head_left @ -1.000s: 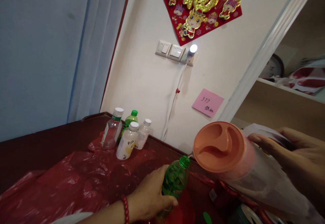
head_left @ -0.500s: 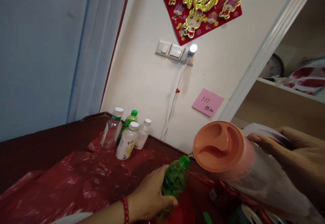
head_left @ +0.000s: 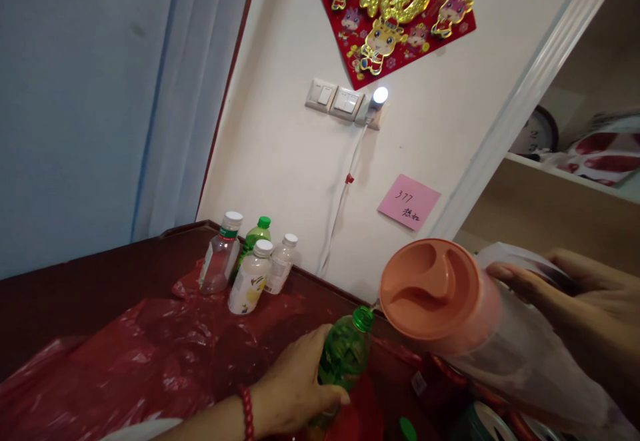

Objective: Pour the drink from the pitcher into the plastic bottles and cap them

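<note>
My left hand (head_left: 295, 384), with a red bead bracelet at the wrist, is wrapped round a green plastic bottle (head_left: 346, 354). The bottle stands uncapped and slightly tilted. In my right hand (head_left: 575, 301) is the handle of a translucent pitcher (head_left: 520, 361) with an orange lid (head_left: 430, 288), tipped to the left. The pitcher's spout is close to the bottle's mouth, and a thin trickle of clear liquid shows between them. A green cap (head_left: 407, 429) lies below, to the right of the bottle.
Several capped bottles, among them a white-labelled bottle (head_left: 250, 281), stand at the back of the dark table (head_left: 90, 281). A red plastic bag (head_left: 165, 341) spreads over the left side. Cans (head_left: 493, 422) sit under the pitcher. A white cable (head_left: 340, 208) hangs down the wall.
Almost nothing differs. Both hands, the bottle and the tipped pitcher keep their places, with the trickle at the bottle's mouth in both frames.
</note>
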### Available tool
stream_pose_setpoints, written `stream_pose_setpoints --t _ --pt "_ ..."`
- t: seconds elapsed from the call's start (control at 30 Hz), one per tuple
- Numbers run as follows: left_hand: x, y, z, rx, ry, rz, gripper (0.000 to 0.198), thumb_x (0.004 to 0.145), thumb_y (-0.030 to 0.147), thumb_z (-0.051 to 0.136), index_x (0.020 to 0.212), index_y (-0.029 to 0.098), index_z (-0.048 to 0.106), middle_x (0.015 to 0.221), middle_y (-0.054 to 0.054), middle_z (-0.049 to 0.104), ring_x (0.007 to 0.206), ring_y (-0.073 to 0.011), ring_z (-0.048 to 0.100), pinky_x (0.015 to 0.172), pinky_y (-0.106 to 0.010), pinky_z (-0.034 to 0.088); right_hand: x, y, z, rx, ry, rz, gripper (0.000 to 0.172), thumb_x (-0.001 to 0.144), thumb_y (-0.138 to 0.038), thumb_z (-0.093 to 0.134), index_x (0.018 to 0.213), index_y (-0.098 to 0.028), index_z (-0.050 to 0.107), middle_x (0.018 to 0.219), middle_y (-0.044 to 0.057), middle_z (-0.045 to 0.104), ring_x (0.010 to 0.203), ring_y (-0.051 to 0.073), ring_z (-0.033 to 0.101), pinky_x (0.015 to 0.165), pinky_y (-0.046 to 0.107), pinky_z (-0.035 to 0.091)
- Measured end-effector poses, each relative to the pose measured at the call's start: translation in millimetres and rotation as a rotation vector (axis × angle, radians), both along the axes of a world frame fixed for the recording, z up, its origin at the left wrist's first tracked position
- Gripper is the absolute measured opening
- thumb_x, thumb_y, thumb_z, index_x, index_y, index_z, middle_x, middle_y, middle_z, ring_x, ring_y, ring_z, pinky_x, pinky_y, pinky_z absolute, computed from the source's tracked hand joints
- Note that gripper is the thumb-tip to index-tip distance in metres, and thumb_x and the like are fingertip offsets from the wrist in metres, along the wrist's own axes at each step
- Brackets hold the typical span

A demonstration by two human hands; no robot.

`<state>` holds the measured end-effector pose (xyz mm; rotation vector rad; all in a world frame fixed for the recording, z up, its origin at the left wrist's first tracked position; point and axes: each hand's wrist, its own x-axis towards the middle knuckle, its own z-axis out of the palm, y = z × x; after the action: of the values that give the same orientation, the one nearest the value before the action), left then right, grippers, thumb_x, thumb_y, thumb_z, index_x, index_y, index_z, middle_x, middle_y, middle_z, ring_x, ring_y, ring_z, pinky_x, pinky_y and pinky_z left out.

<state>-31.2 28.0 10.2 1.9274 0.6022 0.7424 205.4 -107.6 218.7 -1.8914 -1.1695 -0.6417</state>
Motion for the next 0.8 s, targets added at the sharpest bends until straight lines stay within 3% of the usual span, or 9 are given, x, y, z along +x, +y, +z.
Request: stream_pose_setpoints --t 0.3,0.47,0.6,0.8 --pt "-0.7 -0.9 2.4 0.000 0.000 0.006 0.062 0.064 0.018 0.084 0.121 0.025 0.062 0.123 -0.005 0.069 0.114 -0.0282 0.062 0.100 -0.037 0.047 0.4 1.8 1.9 -0.015 -0.011 -0.029 0.060 0.062 -0.084 0.066 0.064 -0.023 0.062 0.049 -0.001 0.046 0.049 0.023 0.048 0.042 0.028 0.033" --pt "-0.6 -0.3 0.7 0.001 0.016 0.004 0.061 0.063 0.018 0.085 0.120 0.024 0.062 0.120 -0.004 0.069 0.111 -0.0270 0.063 0.099 -0.036 0.047 -1.3 1.0 -1.0 0.040 -0.007 0.005 0.062 0.061 -0.086 0.066 0.061 -0.025 0.058 0.046 -0.002 0.042 0.044 0.021 0.042 0.042 0.028 0.031" --pt "0.1 -0.5 0.5 0.000 0.024 0.011 0.063 0.064 0.019 0.085 0.122 0.024 0.061 0.123 -0.005 0.069 0.114 -0.0282 0.062 0.099 -0.038 0.047 -1.7 0.3 -0.8 0.043 -0.027 0.009 0.059 0.062 -0.084 0.066 0.062 -0.025 0.059 0.047 -0.001 0.043 0.046 0.023 0.046 0.041 0.029 0.032" --pt "0.2 -0.6 2.2 -0.004 0.013 0.001 0.063 0.064 0.019 0.083 0.124 0.024 0.061 0.125 -0.005 0.068 0.115 -0.0287 0.061 0.100 -0.038 0.047 -8.8 2.3 2.3 0.057 -0.037 0.016 0.059 0.063 -0.082 0.064 0.056 -0.025 0.053 0.045 -0.002 0.039 0.041 0.020 0.039 0.042 0.029 0.031"
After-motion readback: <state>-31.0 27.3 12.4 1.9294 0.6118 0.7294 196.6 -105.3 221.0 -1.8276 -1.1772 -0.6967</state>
